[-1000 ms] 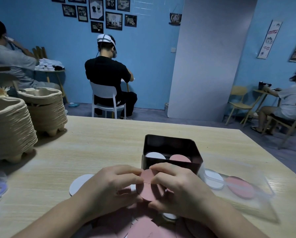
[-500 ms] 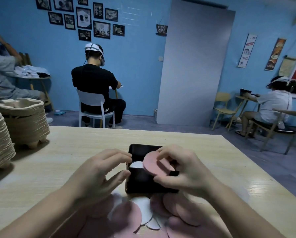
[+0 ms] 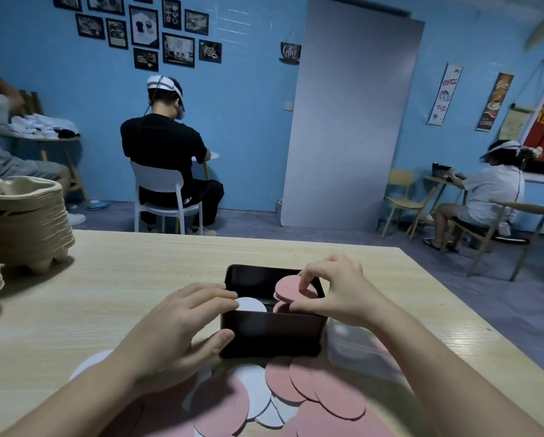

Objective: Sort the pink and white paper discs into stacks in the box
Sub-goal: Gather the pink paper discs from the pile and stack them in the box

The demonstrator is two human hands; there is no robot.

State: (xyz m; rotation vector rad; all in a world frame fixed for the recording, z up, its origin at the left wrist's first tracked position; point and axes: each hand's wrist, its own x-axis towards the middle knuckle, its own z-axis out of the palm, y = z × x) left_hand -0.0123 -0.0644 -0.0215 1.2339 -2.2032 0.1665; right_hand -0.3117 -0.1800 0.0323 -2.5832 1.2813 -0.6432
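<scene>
A black box (image 3: pixel 270 331) stands on the wooden table in front of me. Inside it a white disc stack (image 3: pixel 251 305) lies on the left and a pink stack shows on the right. My right hand (image 3: pixel 333 290) pinches a pink disc (image 3: pixel 289 288) over the box's right side, tilted above the pink stack. My left hand (image 3: pixel 182 326) rests at the box's left wall, fingers over the rim and thumb on the front wall. Loose pink discs (image 3: pixel 324 392) and white discs (image 3: pixel 254 392) lie overlapped on the table near me.
A clear plastic container (image 3: pixel 359 348) sits just right of the box. Stacks of pulp trays (image 3: pixel 24 222) stand at the table's far left. Beyond the table, people sit on chairs at small tables along the blue wall.
My right hand has carried the pink disc from the pile up and over to the box's right compartment. My left hand let go of it and moved to the box's left wall.
</scene>
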